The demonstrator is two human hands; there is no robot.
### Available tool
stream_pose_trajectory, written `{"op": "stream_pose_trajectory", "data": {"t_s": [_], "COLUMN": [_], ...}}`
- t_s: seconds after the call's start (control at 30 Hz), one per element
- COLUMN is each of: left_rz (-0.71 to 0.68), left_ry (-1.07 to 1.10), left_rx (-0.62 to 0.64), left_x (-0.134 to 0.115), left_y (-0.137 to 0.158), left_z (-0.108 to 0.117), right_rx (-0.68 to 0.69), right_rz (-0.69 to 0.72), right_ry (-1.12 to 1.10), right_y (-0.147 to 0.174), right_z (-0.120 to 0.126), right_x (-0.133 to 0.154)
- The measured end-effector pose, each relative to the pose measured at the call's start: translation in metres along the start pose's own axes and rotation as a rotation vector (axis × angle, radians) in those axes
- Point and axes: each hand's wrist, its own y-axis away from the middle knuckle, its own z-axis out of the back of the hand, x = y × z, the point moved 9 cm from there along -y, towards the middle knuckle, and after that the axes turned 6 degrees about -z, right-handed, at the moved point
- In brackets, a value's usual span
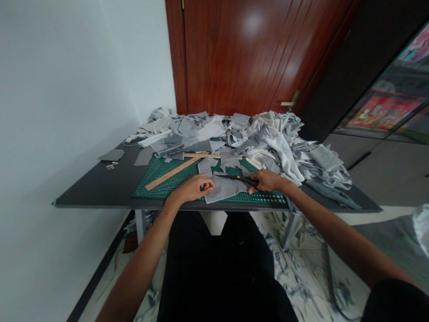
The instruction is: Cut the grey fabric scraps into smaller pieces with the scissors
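Person's R grip (265, 180) holds blk scissors (244, 179) over gray cloth pc (223, 192) on green cutting mat (158, 166), L grip (195, 187) by cloth's L edge, wooden ruler (172, 172) slanting farther L, gray/white scrap pile (215, 128) along tabletop's (94, 189) far side.

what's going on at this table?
A person's right hand holds black scissors, blades pointing left across a grey cloth piece on a green cutting mat. The left hand is at that piece's left edge; whether the blades are cutting right now is too small to tell. A wooden ruler lies slantwise on the mat's left part. Grey and white cloth scraps are heaped along the back of the table.
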Motion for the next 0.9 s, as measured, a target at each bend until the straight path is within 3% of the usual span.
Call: {"op": "stream_pose_trajectory", "data": {"t_s": [0.3, 0.63, 0.9], "left_rz": [-0.005, 0.001, 0.028], "left_ry": [-0.007, -0.007, 0.001], "left_rx": [0.007, -0.004, -0.001], "left_x": [-0.001, -0.001, 0.001], "left_y": [-0.001, 0.0, 0.0], "left_z": [0.0, 0.001, 0.001], "right_rx": [-0.051, 0.037, 0.031], "right_rz": [0.008, 0.031, -0.015], "right_ry": [-0.003, -0.023, 0.056], "right_y": [0.004, 0.0, -0.002], "right_z": [0.005, -0.007, 0.004], "right_x": [0.002, -0.012, -0.002]}}
